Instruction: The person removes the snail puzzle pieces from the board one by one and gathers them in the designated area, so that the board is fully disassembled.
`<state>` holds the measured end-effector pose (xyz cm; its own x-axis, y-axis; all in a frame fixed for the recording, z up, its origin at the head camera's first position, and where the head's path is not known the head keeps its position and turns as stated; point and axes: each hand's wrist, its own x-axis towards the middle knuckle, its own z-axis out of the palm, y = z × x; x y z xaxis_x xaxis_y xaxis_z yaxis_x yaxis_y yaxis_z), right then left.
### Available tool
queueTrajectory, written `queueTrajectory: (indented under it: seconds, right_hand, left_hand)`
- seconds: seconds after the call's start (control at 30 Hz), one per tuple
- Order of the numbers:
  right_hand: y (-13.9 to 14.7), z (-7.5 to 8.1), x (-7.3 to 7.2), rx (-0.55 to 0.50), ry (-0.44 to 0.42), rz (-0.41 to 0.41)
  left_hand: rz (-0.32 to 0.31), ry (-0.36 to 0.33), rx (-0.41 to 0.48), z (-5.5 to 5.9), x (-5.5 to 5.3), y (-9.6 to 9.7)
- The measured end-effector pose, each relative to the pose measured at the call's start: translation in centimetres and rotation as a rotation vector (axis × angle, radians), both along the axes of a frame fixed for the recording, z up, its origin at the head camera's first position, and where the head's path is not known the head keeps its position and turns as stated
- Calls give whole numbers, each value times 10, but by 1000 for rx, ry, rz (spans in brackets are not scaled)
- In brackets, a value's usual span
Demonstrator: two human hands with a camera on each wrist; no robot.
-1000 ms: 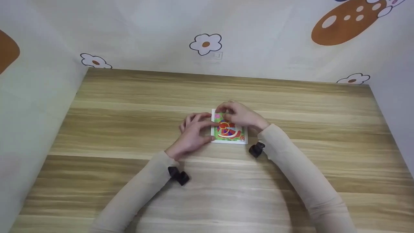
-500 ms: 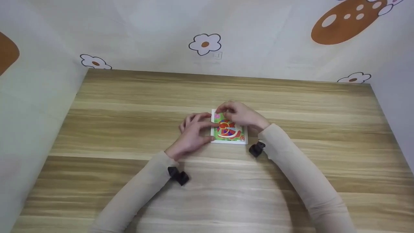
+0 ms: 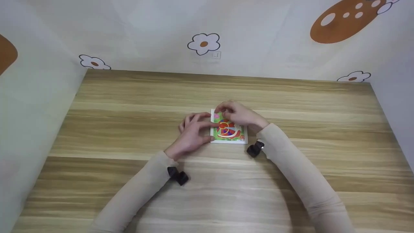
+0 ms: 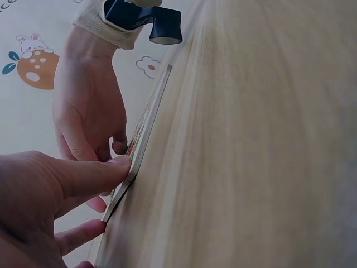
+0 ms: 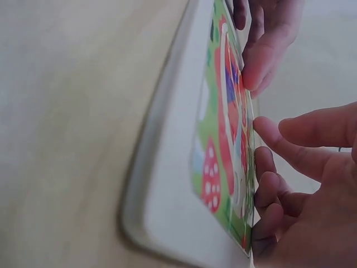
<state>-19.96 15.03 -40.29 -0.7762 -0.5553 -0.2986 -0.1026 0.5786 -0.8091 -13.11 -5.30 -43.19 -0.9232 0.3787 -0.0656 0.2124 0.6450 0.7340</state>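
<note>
Grip: left hand (image 3: 193, 133) spread against board (image 3: 229, 141), unclenched | right hand (image 3: 241, 114) bent over picture (image 3: 232, 132), pinch unclear | advice: brace board, work gently.

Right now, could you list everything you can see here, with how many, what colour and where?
Board: 1, white-rimmed, on the table between the hands
Picture: 1, mostly green and red, on the board
Table: 1, brown wood-grain, under the board
Walls: 3, whitish, behind and beside the table
Printed flowers: 3, white with brown centres, back wall
Large printed shapes: 2, orange-brown, back wall upper right and left wall
Printed rabbit: 1, white, atop the spotted shape
Square outline: 1, pale, below the middle flower
Wrist devices: 2, black, one per wrist
Sleeves: 2, beige, both arms
Left hand: 1, bare, at the board's left side
Right hand: 1, bare, over the picture's far part
</note>
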Motion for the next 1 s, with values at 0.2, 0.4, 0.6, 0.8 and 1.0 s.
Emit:
queueTrajectory:
  seconds: [0.2,0.4,0.6,0.8,1.0]
  right_hand:
    - [0,-1,0,-36,-67,-38]
    - [0,-1,2,-63,-123,-78]
    - [1,-1,3,-110,-122,-94]
    - [1,1,6,-188,-158,-151]
    - [1,2,7,-224,-179,-233]
  left_hand:
    - [0,3,3,0,0,0]
    - [-4,3,2,0,-1,0]
    - [0,-7,6,0,0,0]
    - [-3,-22,14,1,0,0]
    - [-5,-37,20,2,-2,-1]
